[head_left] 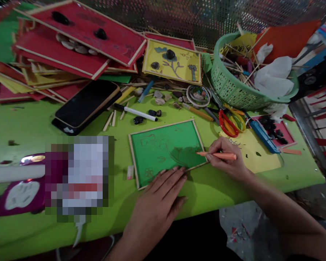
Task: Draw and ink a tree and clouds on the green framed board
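Note:
A green card (163,145) edged with thin wooden sticks lies on the table in front of me, bearing outlines of flowers and a leafy stem. My left hand (163,192) rests flat across its lower edge, fingers stretched out. In my right hand (224,156) is an orange marker (222,156), pinched at its front with the tip at the card's right side. Just left of the card lies a small white eraser-like block (130,172). Above it are a black-and-white marker (137,112) and several dark pebbles (138,120).
A green basket (233,87) of sticks and tissue stands at the back right. Scissors (228,123) and a blue cutter (264,137) lie before it. Stacked framed red boards (87,25) fill the back left, near a phone (87,105). A power strip (19,174) lies left.

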`<move>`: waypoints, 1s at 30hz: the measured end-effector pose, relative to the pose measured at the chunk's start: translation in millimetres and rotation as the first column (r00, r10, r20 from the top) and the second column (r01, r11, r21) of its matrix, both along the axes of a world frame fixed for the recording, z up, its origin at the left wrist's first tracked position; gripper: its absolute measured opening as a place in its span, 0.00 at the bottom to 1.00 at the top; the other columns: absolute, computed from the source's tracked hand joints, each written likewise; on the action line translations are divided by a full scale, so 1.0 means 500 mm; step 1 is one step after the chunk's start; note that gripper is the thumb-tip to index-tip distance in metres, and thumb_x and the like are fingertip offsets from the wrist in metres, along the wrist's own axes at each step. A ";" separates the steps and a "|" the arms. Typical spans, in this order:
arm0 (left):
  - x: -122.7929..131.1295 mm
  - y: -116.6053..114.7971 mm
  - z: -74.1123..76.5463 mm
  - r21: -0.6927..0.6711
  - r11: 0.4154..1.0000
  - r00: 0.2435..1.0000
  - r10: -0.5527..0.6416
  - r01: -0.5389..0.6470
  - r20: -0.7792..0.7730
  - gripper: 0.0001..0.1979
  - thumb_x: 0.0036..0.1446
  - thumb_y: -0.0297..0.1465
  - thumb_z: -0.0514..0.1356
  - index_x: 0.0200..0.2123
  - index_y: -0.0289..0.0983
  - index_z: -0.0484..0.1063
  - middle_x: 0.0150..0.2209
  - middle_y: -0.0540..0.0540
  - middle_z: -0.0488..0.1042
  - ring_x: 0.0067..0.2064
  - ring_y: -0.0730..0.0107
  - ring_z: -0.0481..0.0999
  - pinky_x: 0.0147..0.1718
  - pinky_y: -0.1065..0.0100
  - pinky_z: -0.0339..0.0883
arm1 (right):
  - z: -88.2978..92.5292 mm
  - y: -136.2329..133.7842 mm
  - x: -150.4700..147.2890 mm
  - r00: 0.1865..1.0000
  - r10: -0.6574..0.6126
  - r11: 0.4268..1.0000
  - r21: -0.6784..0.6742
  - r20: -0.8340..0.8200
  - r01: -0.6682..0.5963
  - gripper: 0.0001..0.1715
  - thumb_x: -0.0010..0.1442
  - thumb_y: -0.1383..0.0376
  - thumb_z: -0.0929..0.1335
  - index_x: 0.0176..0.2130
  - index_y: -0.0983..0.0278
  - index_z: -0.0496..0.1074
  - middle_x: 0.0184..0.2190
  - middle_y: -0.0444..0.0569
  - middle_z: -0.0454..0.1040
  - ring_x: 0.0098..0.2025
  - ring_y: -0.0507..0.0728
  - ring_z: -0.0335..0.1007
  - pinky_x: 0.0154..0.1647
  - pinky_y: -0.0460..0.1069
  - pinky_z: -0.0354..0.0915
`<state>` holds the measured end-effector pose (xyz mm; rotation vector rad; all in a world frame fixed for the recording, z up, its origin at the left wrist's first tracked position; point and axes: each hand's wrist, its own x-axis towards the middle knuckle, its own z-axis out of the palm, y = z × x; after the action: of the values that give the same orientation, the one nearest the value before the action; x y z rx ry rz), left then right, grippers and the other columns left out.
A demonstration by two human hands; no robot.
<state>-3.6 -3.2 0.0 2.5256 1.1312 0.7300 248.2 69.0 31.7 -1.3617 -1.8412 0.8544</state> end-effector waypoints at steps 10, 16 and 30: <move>0.003 0.000 0.001 0.010 1.000 1.000 0.003 -0.003 -0.008 0.18 0.71 0.31 0.53 0.61 0.33 0.70 0.62 0.42 0.75 0.61 0.57 0.76 0.57 0.50 0.76 | 0.000 0.001 0.000 1.000 -0.003 1.000 -0.030 -0.015 0.003 0.10 0.59 0.64 0.71 0.29 0.59 0.67 0.22 0.41 0.72 0.23 0.50 0.64 0.22 0.46 0.58; -0.001 -0.001 -0.003 -0.019 1.000 1.000 -0.001 0.000 -0.020 0.19 0.71 0.31 0.55 0.62 0.35 0.69 0.63 0.41 0.74 0.62 0.58 0.75 0.59 0.52 0.75 | -0.002 0.001 0.001 1.000 -0.005 1.000 -0.018 -0.005 0.005 0.09 0.58 0.64 0.71 0.29 0.60 0.67 0.23 0.40 0.72 0.22 0.49 0.64 0.22 0.46 0.58; -0.001 0.000 0.000 -0.035 0.999 1.000 -0.004 0.004 -0.002 0.20 0.70 0.31 0.55 0.62 0.35 0.70 0.62 0.41 0.75 0.62 0.57 0.75 0.58 0.51 0.75 | 0.000 0.001 -0.001 1.000 0.003 1.000 -0.014 -0.007 -0.003 0.09 0.58 0.64 0.71 0.29 0.59 0.66 0.22 0.40 0.71 0.22 0.49 0.63 0.22 0.46 0.56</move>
<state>-4.1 -3.3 -0.2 2.4997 1.1292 0.7014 247.6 69.7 31.7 -1.3640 -1.8357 0.8740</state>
